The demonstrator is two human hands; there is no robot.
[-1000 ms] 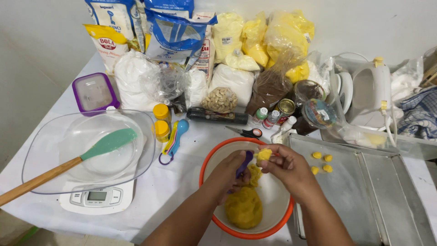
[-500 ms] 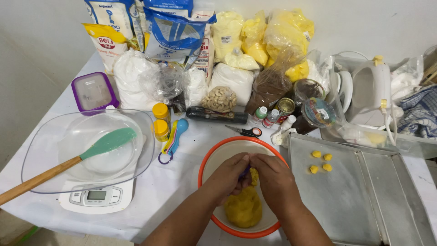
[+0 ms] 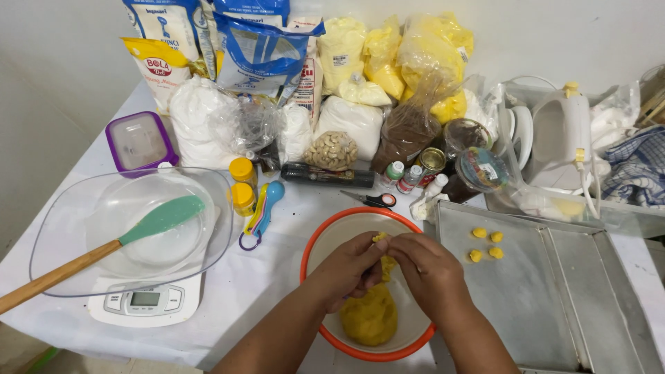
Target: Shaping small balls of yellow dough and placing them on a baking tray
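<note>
Covering the table (image 3: 263,291), white cloth meets wall (image 3: 568,34).

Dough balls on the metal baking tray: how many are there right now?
4 dough balls sit on the metal baking tray, clustered near its upper-left corner: upper left, upper right, lower left, lower right. None look hidden; another piece is between the fingers over the bowl.

Blue-white bags (image 3: 260,52) behind; scale screen (image 3: 145,298) front-left.
</note>
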